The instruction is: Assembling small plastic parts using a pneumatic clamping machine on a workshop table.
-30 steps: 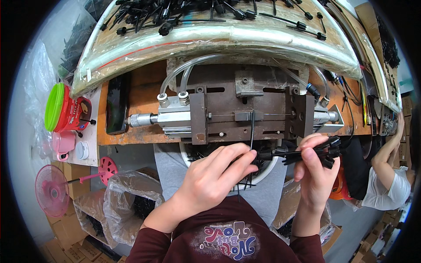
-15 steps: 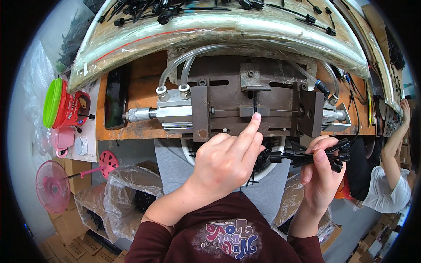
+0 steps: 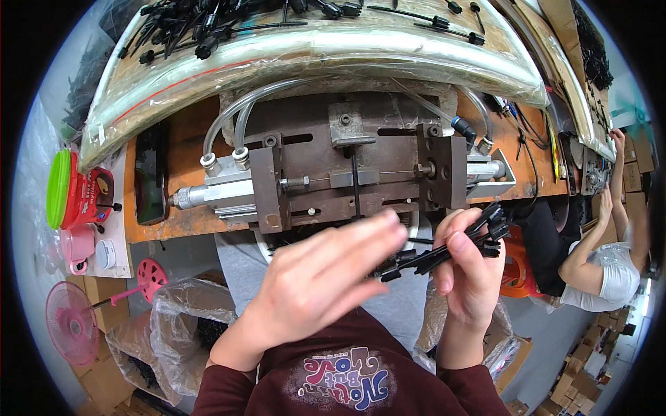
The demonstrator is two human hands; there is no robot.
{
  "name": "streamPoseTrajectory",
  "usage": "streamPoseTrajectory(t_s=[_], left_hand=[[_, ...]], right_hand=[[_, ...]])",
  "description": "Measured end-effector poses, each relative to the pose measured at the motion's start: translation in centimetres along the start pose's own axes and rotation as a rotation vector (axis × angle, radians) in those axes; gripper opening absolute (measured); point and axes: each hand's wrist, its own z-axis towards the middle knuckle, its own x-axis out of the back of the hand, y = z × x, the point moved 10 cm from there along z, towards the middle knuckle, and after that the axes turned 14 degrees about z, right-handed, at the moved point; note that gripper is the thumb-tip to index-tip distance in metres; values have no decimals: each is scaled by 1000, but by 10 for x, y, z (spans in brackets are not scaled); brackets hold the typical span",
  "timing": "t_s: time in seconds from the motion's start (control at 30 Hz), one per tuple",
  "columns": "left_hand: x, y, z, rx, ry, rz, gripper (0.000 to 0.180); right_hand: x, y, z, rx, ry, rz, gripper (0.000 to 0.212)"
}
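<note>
My right hand (image 3: 468,267) is closed around a bundle of black plastic rods (image 3: 444,255) with ribbed heads, held at the right in front of the bench. My left hand (image 3: 322,277), blurred by motion, has its fingers stretched out just left of the bundle; whether it touches the rods I cannot tell. Beyond both hands sits a dark metal clamping fixture (image 3: 305,149). One thin black rod (image 3: 356,184) lies across its small centre block, pointing toward me. Silver air cylinders (image 3: 225,193) flank the fixture, with clear hoses attached.
A raised, plastic-wrapped shelf (image 3: 333,52) behind the fixture carries loose black rods (image 3: 208,28). Left are a red tub (image 3: 87,194), a pink cup (image 3: 76,244) and a pink fan (image 3: 73,322). Lined boxes (image 3: 187,298) stand below. At right, another person (image 3: 600,274) works.
My left index finger has left the rod in the fixture, and that hand has drawn back toward me. My right hand keeps its bundle. The whole view has shifted.
</note>
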Motion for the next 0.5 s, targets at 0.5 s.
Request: streamPoseTrajectory(t_s=[0.5], left_hand=[[10,-11,-17,58,205,299,35]], right_hand=[[3,-15,-1,178,21,-112,20]])
